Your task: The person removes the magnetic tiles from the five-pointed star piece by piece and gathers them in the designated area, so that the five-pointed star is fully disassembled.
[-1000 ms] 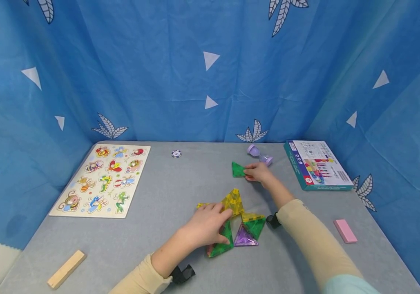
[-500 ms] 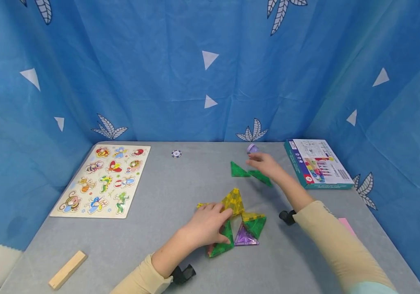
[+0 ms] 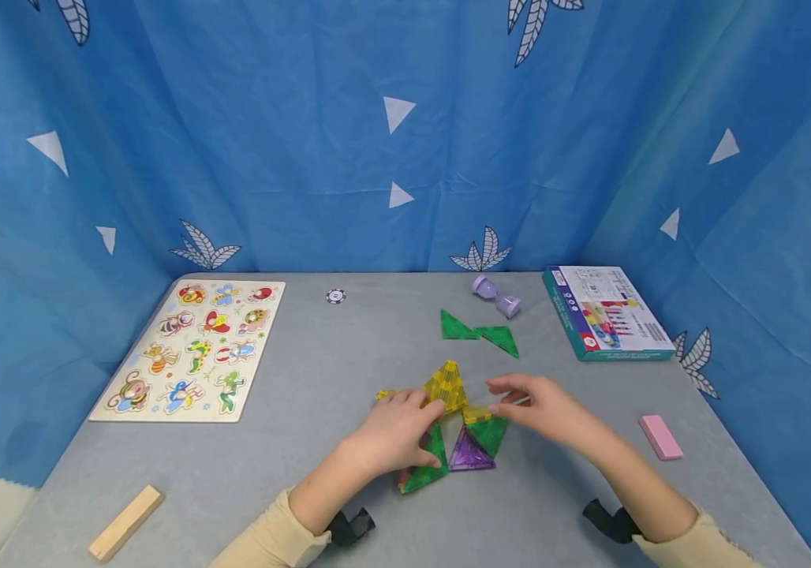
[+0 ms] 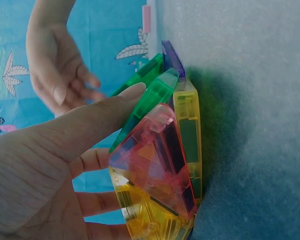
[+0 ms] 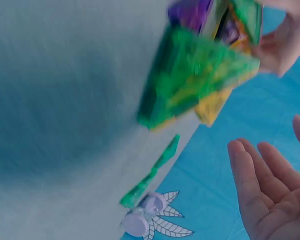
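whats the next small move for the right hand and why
Probably bring the right hand in to steady the nearest green tile: it is open and empty close beside that tile, while the left hand grips the other side of the tile cluster.

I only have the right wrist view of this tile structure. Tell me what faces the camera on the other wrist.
Observer: A translucent pink tile faces it, on the side of the structure by the left hand.
Operator: Good. Now report what lies on the table to the right of the right hand, on the near half.
Observer: A small pink block lies there, as the head view shows.
Operator: Give me the far left too.
Observer: A picture puzzle board lies flat there.
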`<state>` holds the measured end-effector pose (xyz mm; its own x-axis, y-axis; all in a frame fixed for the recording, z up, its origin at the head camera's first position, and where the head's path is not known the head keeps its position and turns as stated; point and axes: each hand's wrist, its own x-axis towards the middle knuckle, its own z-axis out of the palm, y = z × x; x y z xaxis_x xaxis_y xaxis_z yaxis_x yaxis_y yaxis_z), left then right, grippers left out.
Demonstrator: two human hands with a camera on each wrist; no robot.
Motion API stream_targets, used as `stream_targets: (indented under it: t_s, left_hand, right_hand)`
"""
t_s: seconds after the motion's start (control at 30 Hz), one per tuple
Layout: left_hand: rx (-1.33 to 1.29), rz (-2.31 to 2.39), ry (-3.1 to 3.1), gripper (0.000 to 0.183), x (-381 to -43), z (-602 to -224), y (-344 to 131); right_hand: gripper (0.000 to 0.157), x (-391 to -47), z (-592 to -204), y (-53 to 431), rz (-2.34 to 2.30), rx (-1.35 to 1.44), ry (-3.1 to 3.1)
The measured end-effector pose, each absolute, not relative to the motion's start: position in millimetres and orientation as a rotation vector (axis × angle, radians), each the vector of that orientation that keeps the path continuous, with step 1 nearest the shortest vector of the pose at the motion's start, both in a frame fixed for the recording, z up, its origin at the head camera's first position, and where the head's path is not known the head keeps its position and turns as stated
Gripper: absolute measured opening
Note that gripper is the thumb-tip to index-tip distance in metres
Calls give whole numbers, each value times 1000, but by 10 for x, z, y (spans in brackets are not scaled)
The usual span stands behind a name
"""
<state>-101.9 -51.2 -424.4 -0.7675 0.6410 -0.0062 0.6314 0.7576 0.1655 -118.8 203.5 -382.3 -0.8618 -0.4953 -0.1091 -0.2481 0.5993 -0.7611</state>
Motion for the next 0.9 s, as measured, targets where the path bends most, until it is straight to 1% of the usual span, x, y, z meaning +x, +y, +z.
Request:
stream_targets:
  t_s: [0.17, 0.3, 0.47, 0.7, 0.8, 0.9]
  left_hand:
    - [1049, 233, 2890, 58, -1014, -4233, -510]
    - [1052, 230, 2896, 57, -1014, -4215, -509]
    - [1047, 228, 2892, 56, -1006, -4196, -507]
    - [1066, 251, 2903, 54, -1013, -4209, -513]
    - [1059, 265, 2909, 53, -1019, -4220, -514]
    - [1052, 275, 2916, 52, -1018, -4223, -515]
  right_hand:
    - [40, -912, -3916, 2008, -1110, -577, 2455]
    - [38, -786, -4022, 1945, -1038, -583, 2417]
    - [39, -731, -4135, 1860, -937, -596, 2431]
    - [43, -718, -4167, 1751, -828, -556, 2518]
    - [43, -689, -4184, 1692, -731, -576, 2609]
    - [44, -636, -4219, 1625, -577, -659, 2725]
